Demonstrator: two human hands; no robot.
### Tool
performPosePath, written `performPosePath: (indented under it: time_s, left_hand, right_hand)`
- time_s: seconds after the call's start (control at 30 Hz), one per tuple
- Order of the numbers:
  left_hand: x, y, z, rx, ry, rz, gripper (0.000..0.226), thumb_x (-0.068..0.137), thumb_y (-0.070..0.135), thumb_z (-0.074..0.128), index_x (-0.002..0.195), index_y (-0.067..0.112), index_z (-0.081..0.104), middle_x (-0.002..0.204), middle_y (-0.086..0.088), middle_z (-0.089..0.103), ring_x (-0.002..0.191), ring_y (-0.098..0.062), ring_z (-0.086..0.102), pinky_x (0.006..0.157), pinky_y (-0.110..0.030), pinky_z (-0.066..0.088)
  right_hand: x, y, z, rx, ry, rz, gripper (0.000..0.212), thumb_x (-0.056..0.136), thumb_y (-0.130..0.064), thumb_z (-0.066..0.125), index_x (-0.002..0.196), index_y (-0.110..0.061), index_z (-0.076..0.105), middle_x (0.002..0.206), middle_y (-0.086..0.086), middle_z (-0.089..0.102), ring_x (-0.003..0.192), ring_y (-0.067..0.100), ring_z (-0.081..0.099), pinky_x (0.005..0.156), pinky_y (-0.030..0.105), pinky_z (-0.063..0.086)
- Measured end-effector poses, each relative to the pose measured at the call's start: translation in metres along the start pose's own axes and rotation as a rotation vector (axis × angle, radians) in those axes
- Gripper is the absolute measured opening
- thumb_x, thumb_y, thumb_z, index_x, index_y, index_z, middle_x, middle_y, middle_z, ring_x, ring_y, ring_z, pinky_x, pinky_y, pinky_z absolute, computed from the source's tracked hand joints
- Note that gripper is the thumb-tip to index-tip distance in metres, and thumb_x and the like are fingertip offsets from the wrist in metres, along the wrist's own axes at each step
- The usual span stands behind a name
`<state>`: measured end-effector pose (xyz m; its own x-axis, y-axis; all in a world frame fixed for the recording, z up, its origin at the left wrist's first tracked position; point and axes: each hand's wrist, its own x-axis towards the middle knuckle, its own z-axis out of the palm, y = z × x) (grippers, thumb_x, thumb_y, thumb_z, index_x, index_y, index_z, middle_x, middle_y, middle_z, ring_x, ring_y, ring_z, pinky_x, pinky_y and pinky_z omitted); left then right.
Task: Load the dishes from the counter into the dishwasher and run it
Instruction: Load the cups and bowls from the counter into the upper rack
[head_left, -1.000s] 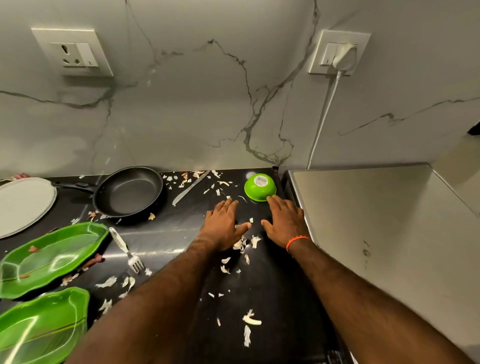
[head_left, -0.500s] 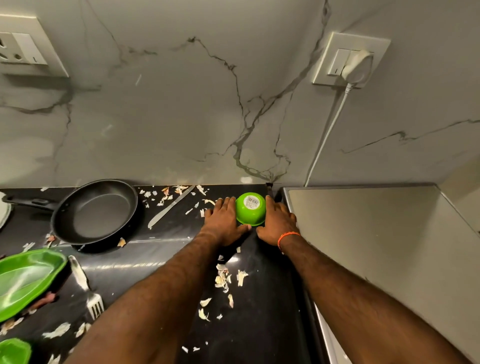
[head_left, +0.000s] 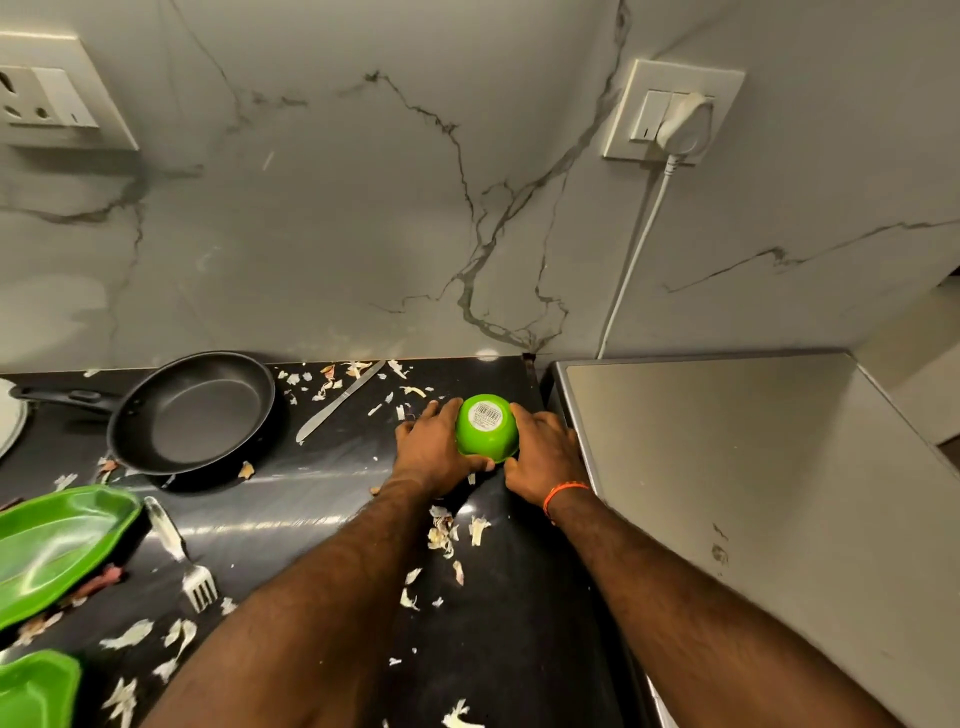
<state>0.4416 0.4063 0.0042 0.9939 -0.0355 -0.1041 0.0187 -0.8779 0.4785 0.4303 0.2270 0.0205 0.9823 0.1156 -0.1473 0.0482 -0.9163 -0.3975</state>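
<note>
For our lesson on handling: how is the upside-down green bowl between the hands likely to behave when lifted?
The green bowl looks like thin plastic, so probably light and stiff. Its glossy sides may slip, which could be why the left hand and right hand cup both sides. Resting rim-down on the counter, it seems unlikely to roll.

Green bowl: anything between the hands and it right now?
Nothing visible. The left hand and right hand already grip the upside-down green bowl from either side on the black counter. Only peel scraps lie nearby.
</note>
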Motion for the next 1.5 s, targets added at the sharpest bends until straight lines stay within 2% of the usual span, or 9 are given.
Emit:
performPosePath:
  time_s: [0.13, 0.2, 0.3, 0.43, 0.7, 0.83, 1.0, 1.4, 1.5]
  left_hand:
    - [-0.028, 0.001, -0.013, -0.053, 0.012, -0.008, 0.114, 0.059, 0.068, 0.084, 0.152, 0.025, 0.035, 0.153, 0.0, 0.047, 0.148, -0.019, 0.033, 0.115, -0.047, 0.028]
    - [-0.045, 0.001, -0.021, -0.1, 0.024, -0.007, 0.114, 0.058, 0.067, 0.086, 0.152, 0.024, 0.037, 0.15, -0.001, 0.051, 0.142, -0.021, 0.042, 0.116, -0.047, 0.032]
    - [-0.07, -0.002, -0.032, -0.148, 0.048, 0.022, 0.112, 0.055, 0.064, 0.089, 0.149, 0.024, 0.042, 0.143, 0.001, 0.057, 0.131, -0.021, 0.053, 0.113, -0.046, 0.04]
    - [-0.105, -0.004, -0.043, -0.112, 0.028, 0.102, 0.11, 0.056, 0.062, 0.089, 0.148, 0.024, 0.043, 0.143, 0.003, 0.057, 0.131, -0.019, 0.053, 0.112, -0.046, 0.04]
    - [-0.172, 0.002, -0.037, -0.064, -0.029, 0.239, 0.112, 0.057, 0.065, 0.088, 0.15, 0.023, 0.041, 0.146, -0.003, 0.053, 0.136, -0.023, 0.047, 0.113, -0.046, 0.038]
    - [-0.201, 0.022, -0.023, -0.064, -0.063, 0.323, 0.108, 0.059, 0.064, 0.087, 0.148, 0.023, 0.042, 0.143, -0.002, 0.054, 0.134, -0.024, 0.048, 0.112, -0.046, 0.039]
    - [-0.229, 0.059, 0.0, -0.058, -0.112, 0.432, 0.102, 0.058, 0.064, 0.086, 0.143, 0.023, 0.045, 0.136, 0.0, 0.059, 0.127, -0.024, 0.053, 0.106, -0.044, 0.043]
    - [-0.312, 0.168, 0.082, -0.077, -0.251, 0.62, 0.096, 0.056, 0.055, 0.088, 0.137, 0.024, 0.048, 0.134, 0.003, 0.06, 0.126, -0.023, 0.054, 0.101, -0.039, 0.038]
    - [-0.34, 0.194, 0.101, -0.082, -0.282, 0.65, 0.098, 0.055, 0.055, 0.088, 0.138, 0.022, 0.047, 0.133, 0.001, 0.061, 0.122, -0.025, 0.056, 0.101, -0.04, 0.041]
  right_hand:
    - [-0.027, -0.018, -0.001, -0.008, 0.017, -0.004, 0.1, 0.079, -0.021, 0.072, 0.16, -0.019, 0.013, 0.159, 0.007, 0.033, 0.144, 0.031, 0.032, 0.119, 0.05, 0.028]
    - [-0.042, -0.026, -0.003, 0.017, 0.042, 0.001, 0.101, 0.081, -0.019, 0.071, 0.161, -0.017, 0.009, 0.16, 0.009, 0.028, 0.144, 0.031, 0.033, 0.118, 0.048, 0.029]
    - [-0.067, -0.034, -0.003, 0.038, 0.073, -0.005, 0.102, 0.08, -0.018, 0.072, 0.161, -0.017, 0.01, 0.157, 0.008, 0.025, 0.137, 0.034, 0.041, 0.113, 0.044, 0.034]
    - [-0.105, -0.042, 0.001, 0.069, 0.097, 0.02, 0.1, 0.074, -0.025, 0.078, 0.156, -0.019, 0.022, 0.15, 0.004, 0.027, 0.123, 0.035, 0.052, 0.106, 0.041, 0.042]
    - [-0.19, -0.039, 0.01, 0.15, 0.147, 0.07, 0.1, 0.073, -0.02, 0.079, 0.157, -0.015, 0.024, 0.16, 0.007, 0.03, 0.146, 0.028, 0.033, 0.119, 0.044, 0.03]
    - [-0.234, -0.021, 0.012, 0.129, 0.187, 0.101, 0.107, 0.074, -0.027, 0.083, 0.159, -0.017, 0.019, 0.162, 0.006, 0.026, 0.146, 0.028, 0.031, 0.12, 0.04, 0.028]
    - [-0.287, 0.011, 0.008, 0.073, 0.253, 0.164, 0.107, 0.074, -0.039, 0.08, 0.159, -0.026, 0.016, 0.16, 0.003, 0.025, 0.142, 0.03, 0.033, 0.114, 0.048, 0.033]
    - [-0.43, 0.11, 0.001, 0.142, 0.355, 0.368, 0.103, 0.071, -0.044, 0.07, 0.158, -0.023, 0.018, 0.156, 0.008, 0.03, 0.14, 0.032, 0.036, 0.111, 0.05, 0.038]
    - [-0.468, 0.133, 0.0, 0.155, 0.371, 0.394, 0.102, 0.073, -0.032, 0.072, 0.158, -0.022, 0.018, 0.156, 0.008, 0.03, 0.14, 0.033, 0.036, 0.111, 0.052, 0.038]
